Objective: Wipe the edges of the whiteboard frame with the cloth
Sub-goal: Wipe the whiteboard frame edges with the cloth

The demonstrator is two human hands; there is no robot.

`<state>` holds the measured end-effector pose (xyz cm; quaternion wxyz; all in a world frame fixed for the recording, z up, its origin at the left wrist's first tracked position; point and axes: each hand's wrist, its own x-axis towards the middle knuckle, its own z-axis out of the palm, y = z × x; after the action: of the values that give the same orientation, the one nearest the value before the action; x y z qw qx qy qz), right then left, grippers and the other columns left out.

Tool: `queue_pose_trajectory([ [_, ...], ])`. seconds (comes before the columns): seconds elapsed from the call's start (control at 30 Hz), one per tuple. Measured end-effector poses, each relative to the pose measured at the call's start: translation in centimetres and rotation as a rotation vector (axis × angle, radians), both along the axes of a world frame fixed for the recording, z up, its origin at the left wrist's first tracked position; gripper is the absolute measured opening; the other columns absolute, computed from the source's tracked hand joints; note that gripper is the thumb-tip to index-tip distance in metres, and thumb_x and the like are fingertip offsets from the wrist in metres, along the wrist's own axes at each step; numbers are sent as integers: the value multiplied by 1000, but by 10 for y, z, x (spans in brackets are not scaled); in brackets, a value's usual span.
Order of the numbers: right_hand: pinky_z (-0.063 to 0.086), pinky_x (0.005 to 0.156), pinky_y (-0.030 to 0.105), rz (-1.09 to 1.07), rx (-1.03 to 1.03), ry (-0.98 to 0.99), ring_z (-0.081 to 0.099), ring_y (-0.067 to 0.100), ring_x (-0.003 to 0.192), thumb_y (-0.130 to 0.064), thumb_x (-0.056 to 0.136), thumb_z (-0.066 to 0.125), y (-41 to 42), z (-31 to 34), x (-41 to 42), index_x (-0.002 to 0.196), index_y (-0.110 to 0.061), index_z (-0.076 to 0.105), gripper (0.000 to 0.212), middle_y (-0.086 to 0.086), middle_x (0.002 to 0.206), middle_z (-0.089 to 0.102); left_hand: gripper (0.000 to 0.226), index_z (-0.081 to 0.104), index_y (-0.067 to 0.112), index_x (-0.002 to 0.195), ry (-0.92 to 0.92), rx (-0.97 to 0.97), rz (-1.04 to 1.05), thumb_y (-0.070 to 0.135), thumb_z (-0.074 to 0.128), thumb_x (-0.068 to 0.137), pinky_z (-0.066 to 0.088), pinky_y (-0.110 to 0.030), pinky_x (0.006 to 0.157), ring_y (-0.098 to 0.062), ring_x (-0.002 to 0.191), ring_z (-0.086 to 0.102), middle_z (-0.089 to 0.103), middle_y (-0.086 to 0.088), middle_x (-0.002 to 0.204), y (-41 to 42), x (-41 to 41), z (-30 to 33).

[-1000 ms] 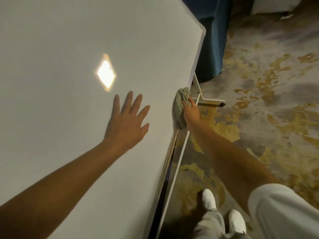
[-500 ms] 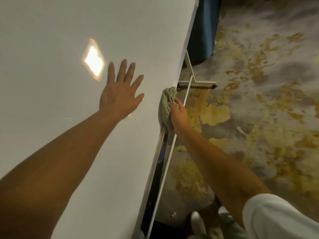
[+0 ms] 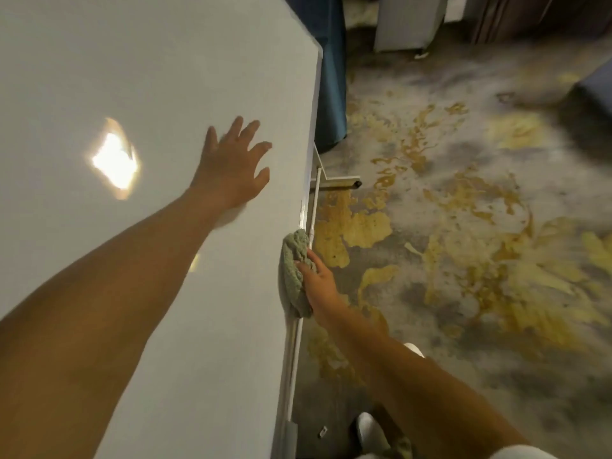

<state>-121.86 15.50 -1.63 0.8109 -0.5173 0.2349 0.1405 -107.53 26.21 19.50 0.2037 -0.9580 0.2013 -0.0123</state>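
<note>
A large whiteboard (image 3: 132, 77) fills the left of the head view, with a bright light reflection on it. Its thin metal frame edge (image 3: 303, 210) runs down the right side. My left hand (image 3: 231, 167) lies flat on the board face, fingers spread, holding nothing. My right hand (image 3: 319, 283) presses a crumpled grey-green cloth (image 3: 293, 273) against the frame edge, about halfway down the visible edge. The cloth wraps over the edge and hides that stretch of frame.
The board's white stand bar and foot (image 3: 341, 182) stick out on the floor behind the edge. A dark blue draped object (image 3: 331, 77) stands past the board's far corner. Patterned grey and yellow carpet (image 3: 463, 226) covers the floor. My white shoe (image 3: 371, 432) is near the board's lower end.
My right hand has slid the cloth along the frame edge towards me, away from the stand foot. My left hand stays flat on the board. The camera view has shifted.
</note>
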Motion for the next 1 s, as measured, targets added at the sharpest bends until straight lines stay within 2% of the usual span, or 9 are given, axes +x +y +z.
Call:
queue_pose_trajectory([
  [0.1,48,67,17,9,-24,14,57,-2,87,-28,99,58,1,15,-10,136,-37,54,38,-20,98,59,62,30,30,164,-11,-24,33,53,41,107,11,-72,127,-31,166,-1,4,-4,179,3,-52,8],
  [0.23,48,57,17,30,-61,26,55,1,83,-30,102,53,-1,32,-3,140,-36,51,39,-10,102,59,66,28,32,165,-56,30,60,57,41,105,6,-76,125,-35,165,-6,1,-5,179,27,-125,7],
  [0.3,54,66,21,36,-92,3,59,10,89,-32,103,51,-2,36,-1,142,-35,50,40,-4,113,60,71,19,33,167,-102,92,83,61,38,104,8,-77,124,-40,164,-7,-6,-7,179,52,-153,10],
  [0.37,54,92,39,37,-104,-23,60,24,111,-30,104,49,-2,35,1,145,-33,47,41,5,133,57,76,13,33,168,-170,155,73,64,35,103,11,-78,123,-44,164,-4,-10,-9,178,77,-176,20],
  [0.4,52,98,43,39,-102,-32,57,27,118,-28,104,48,-1,35,0,147,-31,46,43,8,139,55,76,13,32,168,-215,187,70,65,32,102,12,-79,122,-44,164,-2,-9,-10,178,88,-186,29],
  [0.53,51,78,34,54,-93,-18,56,22,104,-28,105,45,-3,43,-9,150,-33,41,45,8,140,53,74,17,31,167,-364,309,183,64,13,101,10,-79,120,-42,163,4,0,-12,178,126,-214,66],
  [0.67,50,88,38,70,-29,-17,55,25,112,-25,105,47,-11,40,-25,151,-32,40,47,9,145,51,75,2,28,170,-346,428,245,63,1,104,7,-76,124,-40,164,-3,-2,-12,178,132,-225,67],
  [0.87,47,105,50,173,86,-60,54,30,126,-28,105,47,-45,31,-53,153,-33,36,49,8,146,51,74,4,29,169,-324,376,280,65,2,104,7,-74,126,-37,165,-1,2,-9,179,110,-225,75],
  [1.0,58,77,33,187,166,-80,66,19,104,-24,104,51,-50,22,-88,151,-31,39,49,2,126,64,75,5,28,169,-325,377,255,65,2,104,8,-74,126,-38,165,2,4,-10,178,102,-227,77],
])
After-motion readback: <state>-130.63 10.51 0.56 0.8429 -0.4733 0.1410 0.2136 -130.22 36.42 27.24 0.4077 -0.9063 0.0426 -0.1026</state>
